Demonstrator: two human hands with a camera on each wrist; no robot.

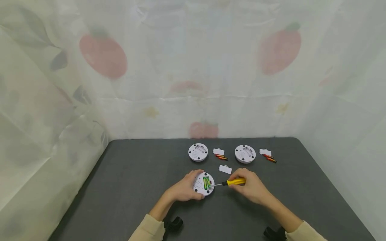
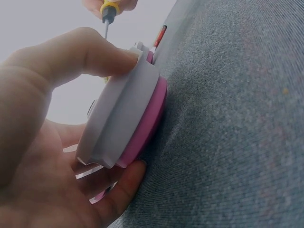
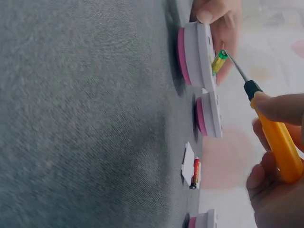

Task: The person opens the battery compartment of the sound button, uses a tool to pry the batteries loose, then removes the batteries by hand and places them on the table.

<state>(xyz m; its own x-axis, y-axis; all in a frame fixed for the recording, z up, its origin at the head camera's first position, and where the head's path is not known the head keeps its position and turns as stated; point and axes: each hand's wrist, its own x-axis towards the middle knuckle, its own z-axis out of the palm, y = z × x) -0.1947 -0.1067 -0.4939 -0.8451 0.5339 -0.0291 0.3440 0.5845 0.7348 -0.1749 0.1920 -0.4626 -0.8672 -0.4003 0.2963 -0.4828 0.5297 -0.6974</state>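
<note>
My left hand (image 1: 186, 188) grips the rim of a round white device (image 1: 198, 184), thumb on one side and fingers on the other. Its speaker holes and battery slot face up, and a pink layer (image 2: 146, 126) shows along its underside. Two green batteries (image 1: 206, 183) are in the slot. In the right wrist view one battery (image 3: 219, 61) pokes up at an angle from the device. My right hand (image 1: 249, 185) holds a screwdriver (image 1: 236, 181) by its yellow handle. The metal tip is right at that battery's end.
Behind the hands lie two more round devices (image 1: 198, 152) with bare battery slots. White battery covers (image 1: 225, 169) and red-and-black batteries (image 1: 222, 158) lie near them on the dark grey table (image 1: 144, 174). A patterned white curtain (image 1: 193, 67) hangs at the table's far edge.
</note>
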